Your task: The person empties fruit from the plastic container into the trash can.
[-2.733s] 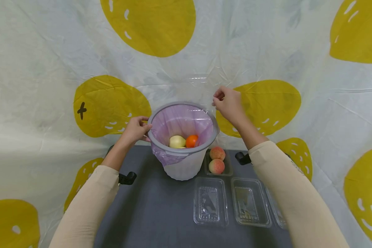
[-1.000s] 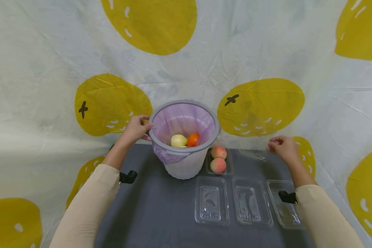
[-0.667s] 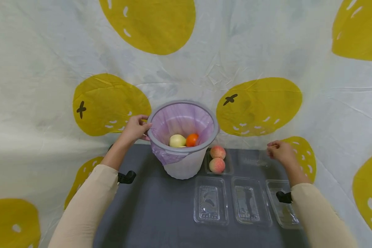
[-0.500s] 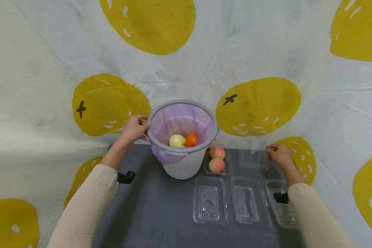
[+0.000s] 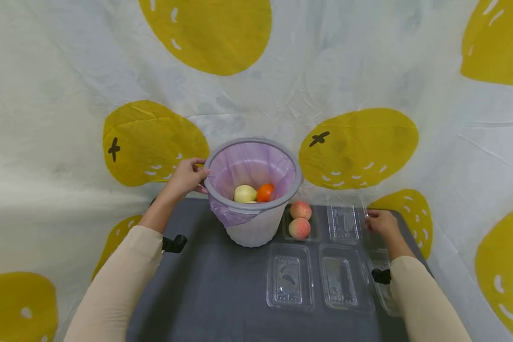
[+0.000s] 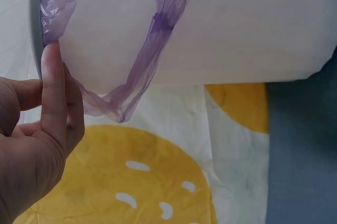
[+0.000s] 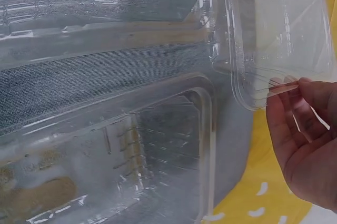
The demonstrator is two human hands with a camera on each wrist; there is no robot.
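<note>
Hands work well apart: the left hand (image 5: 187, 177) holds the rim of the bin (image 5: 253, 190), thumb laid along the grey edge over the purple liner (image 6: 158, 29), fingers curled behind. The right hand (image 5: 379, 222) pinches the right edge of a clear tray (image 5: 344, 222), fingertips (image 7: 295, 89) closed on its thin lip.

That tray lies on the table (image 5: 213, 285) in the back row, just right of the tray holding two peaches (image 5: 300, 219), with the bin standing left of those. Three more clear trays sit in the front row, nearest one (image 5: 290, 278) empty.

Such a tray looks very light and thin, springy rather than stiff, and slick; it would likely buckle or crackle if squeezed across the middle. The folded rim seems the firmest place to hold, as the fingers do now. An apple (image 5: 244, 194) and an orange (image 5: 265, 193) rest inside the bin.
</note>
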